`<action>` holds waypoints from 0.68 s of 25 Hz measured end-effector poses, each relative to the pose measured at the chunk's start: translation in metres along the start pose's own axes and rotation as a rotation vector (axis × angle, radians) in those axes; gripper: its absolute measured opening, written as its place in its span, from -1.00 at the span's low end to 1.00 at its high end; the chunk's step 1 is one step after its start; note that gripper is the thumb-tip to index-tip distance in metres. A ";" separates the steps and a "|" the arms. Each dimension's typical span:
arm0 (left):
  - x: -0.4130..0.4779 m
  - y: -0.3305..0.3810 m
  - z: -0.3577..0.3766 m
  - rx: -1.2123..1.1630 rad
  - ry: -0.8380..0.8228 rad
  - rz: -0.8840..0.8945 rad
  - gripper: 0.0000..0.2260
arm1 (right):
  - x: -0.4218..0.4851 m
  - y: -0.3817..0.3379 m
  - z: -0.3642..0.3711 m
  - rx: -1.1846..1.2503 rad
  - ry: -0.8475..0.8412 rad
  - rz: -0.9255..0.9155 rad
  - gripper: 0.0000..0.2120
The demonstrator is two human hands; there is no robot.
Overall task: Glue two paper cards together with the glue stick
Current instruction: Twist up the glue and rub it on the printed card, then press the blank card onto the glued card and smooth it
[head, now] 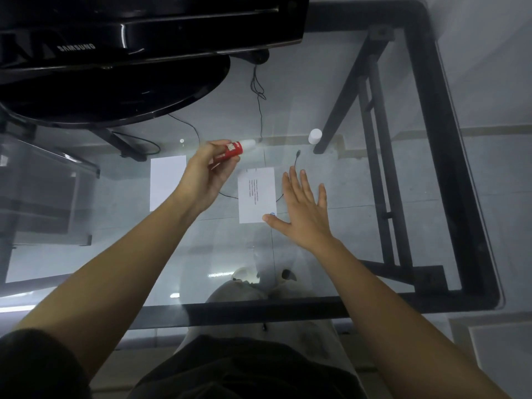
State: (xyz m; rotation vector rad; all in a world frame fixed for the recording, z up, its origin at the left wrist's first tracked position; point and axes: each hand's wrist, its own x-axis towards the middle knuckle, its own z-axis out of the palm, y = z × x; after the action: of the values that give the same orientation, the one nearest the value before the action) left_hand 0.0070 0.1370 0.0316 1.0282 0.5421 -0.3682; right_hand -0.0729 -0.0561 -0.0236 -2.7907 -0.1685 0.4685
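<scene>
Right hand (pixel 302 210) flat, fingers spread, thumb on corner of printed card (pixel 257 195), left hand (pixel 205 175) gripping red glue stick (pixel 233 149) above glass table (pixel 316 308), blank card (pixel 167 182) left, white cap (pixel 315 136) beyond.

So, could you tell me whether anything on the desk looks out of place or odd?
Only the white cap, standing alone on the glass desk far from the glue stick in the left hand. Both cards lie flat and undamaged.
</scene>
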 end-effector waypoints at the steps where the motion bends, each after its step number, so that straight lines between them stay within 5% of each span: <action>1: 0.004 0.002 -0.001 -0.150 0.046 -0.075 -0.92 | 0.000 0.000 0.000 -0.002 -0.003 0.005 -0.11; 4: 0.020 0.012 0.011 -0.149 0.004 -0.161 -0.86 | 0.001 0.000 0.000 0.006 -0.019 0.011 -0.10; 9: 0.048 0.025 0.048 0.959 -0.251 0.204 -0.66 | 0.001 0.002 0.001 0.016 -0.020 0.010 -0.11; 11: 0.057 0.024 0.059 1.199 -0.329 0.382 -0.63 | 0.002 0.002 0.001 0.014 -0.019 0.015 -0.10; 17: 0.070 -0.003 0.074 1.252 -0.380 0.630 -0.66 | 0.004 0.002 0.003 0.023 -0.024 0.036 -0.08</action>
State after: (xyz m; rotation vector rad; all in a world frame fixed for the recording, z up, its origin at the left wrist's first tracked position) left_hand 0.0810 0.0682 0.0184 2.1788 -0.4741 -0.3064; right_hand -0.0704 -0.0561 -0.0280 -2.7708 -0.1180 0.5098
